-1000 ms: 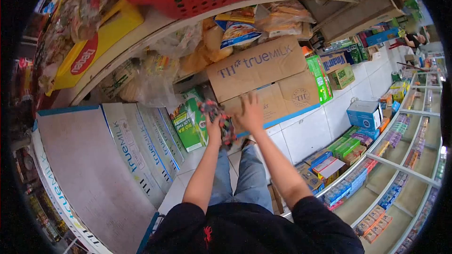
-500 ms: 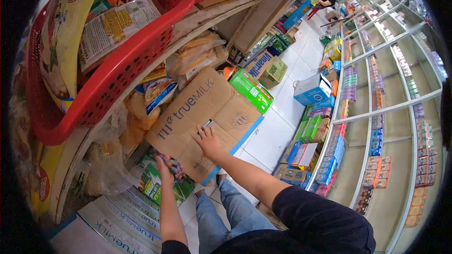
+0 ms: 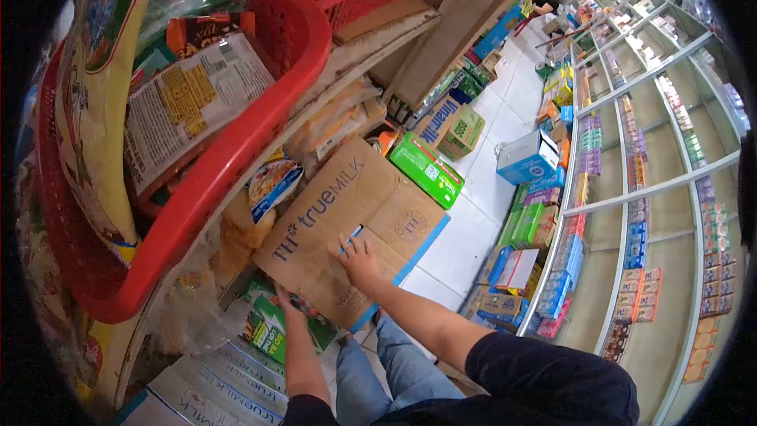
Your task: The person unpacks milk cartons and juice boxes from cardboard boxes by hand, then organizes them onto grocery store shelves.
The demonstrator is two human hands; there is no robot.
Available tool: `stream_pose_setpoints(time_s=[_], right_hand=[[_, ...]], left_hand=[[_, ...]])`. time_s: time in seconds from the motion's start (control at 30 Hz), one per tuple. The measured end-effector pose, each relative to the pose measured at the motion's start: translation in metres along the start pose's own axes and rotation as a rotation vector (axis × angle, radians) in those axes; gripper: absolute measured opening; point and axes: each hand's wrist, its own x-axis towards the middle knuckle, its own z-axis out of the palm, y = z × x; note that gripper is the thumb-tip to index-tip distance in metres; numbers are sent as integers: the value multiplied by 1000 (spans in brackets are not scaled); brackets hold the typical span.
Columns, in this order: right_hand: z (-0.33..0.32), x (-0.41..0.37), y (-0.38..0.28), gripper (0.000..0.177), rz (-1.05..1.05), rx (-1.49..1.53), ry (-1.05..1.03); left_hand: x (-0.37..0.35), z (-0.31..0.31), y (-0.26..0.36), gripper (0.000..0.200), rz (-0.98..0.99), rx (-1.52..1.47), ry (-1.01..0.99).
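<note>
A brown TH true MILK carton point(image 3: 323, 209) with a blue edge lies tilted in front of me, printed side up. My right hand point(image 3: 361, 262) rests on that printed face with its fingers spread, just beside the slot in the cardboard. At the carton's lower left edge is my left hand point(image 3: 292, 304); its fingertips are hidden by the edge, so their grip does not show. Beneath that hand sits a green printed package point(image 3: 268, 327). Just past the far end of the carton stands a bright green box point(image 3: 426, 170).
A red basket point(image 3: 229, 181) of packets overhangs the left shelf. Stacked true MILK cartons point(image 3: 229, 383) are at lower left. A Vinamilk carton point(image 3: 441, 120) stands farther along the white tiled floor point(image 3: 493, 162). Glass-fronted shelves point(image 3: 603, 229) line the right; a person is far off.
The view has shifted, and the carton now appears slightly lower and to the right. My left hand's fingers have gone behind the carton's edge; my right hand stays by the slot.
</note>
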Motion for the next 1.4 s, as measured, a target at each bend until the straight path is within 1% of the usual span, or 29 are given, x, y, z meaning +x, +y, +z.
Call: stream_pose_setpoints(time_s=[0.03,0.1,0.17,0.2,0.23,0.3,0.37,0.43,0.5,0.57,0.6,0.63,0.67,0.7,0.73,0.77,0.8,0.83,0.9,0.97,1.03,1.1,1.17,1.23,1.27,1.3,1.33,1.37,1.4], right_hand=[[3,1,0,85,1,-7,6],[4,5,-2,86,-15,-10,6],[1,3,0,89,-8,15,-57],[0,2,-1,89,-24,15,-61],[3,3,-1,90,-8,22,-52],[0,3,-2,92,-14,32,-45],[-11,3,-1,94,1,41,-162],[-11,6,-1,94,-3,38,-182],[-10,6,1,94,-14,35,-220],[-9,6,3,94,-13,20,-206],[-11,5,3,95,-16,13,-203],[-11,7,2,96,-28,8,-204],[7,11,5,98,-22,-53,-146],[26,11,6,99,-42,-122,-88],[7,7,3,99,-43,-56,-194],[-23,9,0,100,-30,0,-284],[-29,8,-5,100,-83,-10,-300],[-33,8,-7,100,-54,-11,-326],[-33,9,-5,100,-22,-30,-356],[-30,11,-5,99,-24,-23,-350],[-23,12,-4,99,-15,-11,-345],[-8,11,-1,101,-26,-39,-254],[-27,9,-5,104,-28,-8,-289],[-32,11,-5,106,-27,18,-322],[-30,11,-4,108,-21,11,-304],[-26,10,-5,110,-23,3,-291],[-24,10,-6,110,-39,1,-298],[-22,10,-5,110,-33,2,-284],[-21,10,-5,111,-23,3,-268]], left_hand=[[-2,22,20,57,146,17,-23],[-13,59,64,59,84,127,291],[-11,74,74,59,136,141,358],[-14,73,78,60,185,166,424],[-3,59,75,60,193,154,435],[40,6,46,50,214,-148,88],[50,-42,18,35,-59,-166,13],[5,-30,-24,26,-81,-157,153],[-27,-33,-60,26,-135,-44,-82],[-94,39,-42,36,19,0,222],[-85,31,-35,43,17,72,-32],[-43,8,-30,44,-18,-22,33],[-19,0,-15,45,32,-21,56],[-7,1,2,47,94,55,-126],[-7,15,18,47,90,117,85],[49,-10,33,48,255,169,23],[-2,48,58,46,178,170,328],[-18,62,62,46,184,146,354],[-31,76,65,43,107,166,503],[-17,44,28,43,211,-10,309],[11,-21,-24,48,132,118,151],[-44,-4,-61,47,-5,-39,259],[-100,41,-60,46,-64,-63,326],[-25,-44,-103,44,-68,-115,294],[29,-80,-97,44,-79,-171,262],[83,-131,-93,44,-22,-135,77],[48,-68,-64,44,-16,-146,89],[10,-4,-2,35,138,6,-1],[-8,27,32,35,138,-23,72]])
